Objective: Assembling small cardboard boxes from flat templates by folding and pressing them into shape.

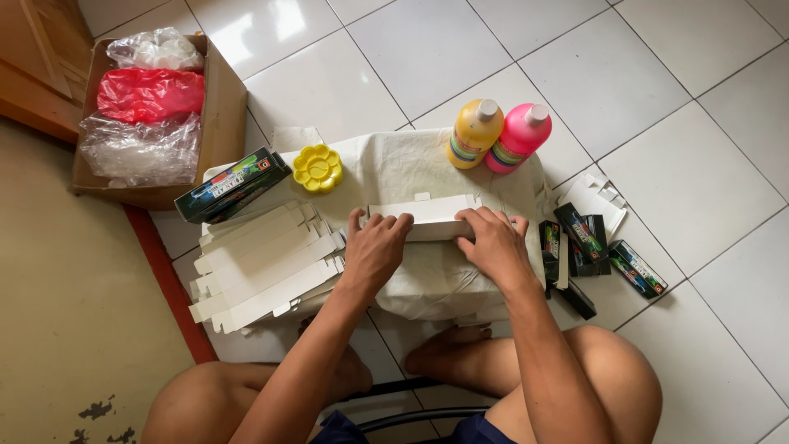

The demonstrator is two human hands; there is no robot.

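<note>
Now both hands, left hand (374, 247) and right hand (491, 241), grip pinching a flat white carton (423, 212) beside black boxes (585, 238).

You are working on a flat white carton blank (427, 215), a long narrow piece of unprinted card with small tabs along its upper edge. It lies crosswise, its length running left to right, on a low surface draped in white cloth. The blank looks partly folded along its length, with the upper panel facing up and the near edge turned down. Only its middle and upper edge show, since both ends and the near side are covered.
</note>
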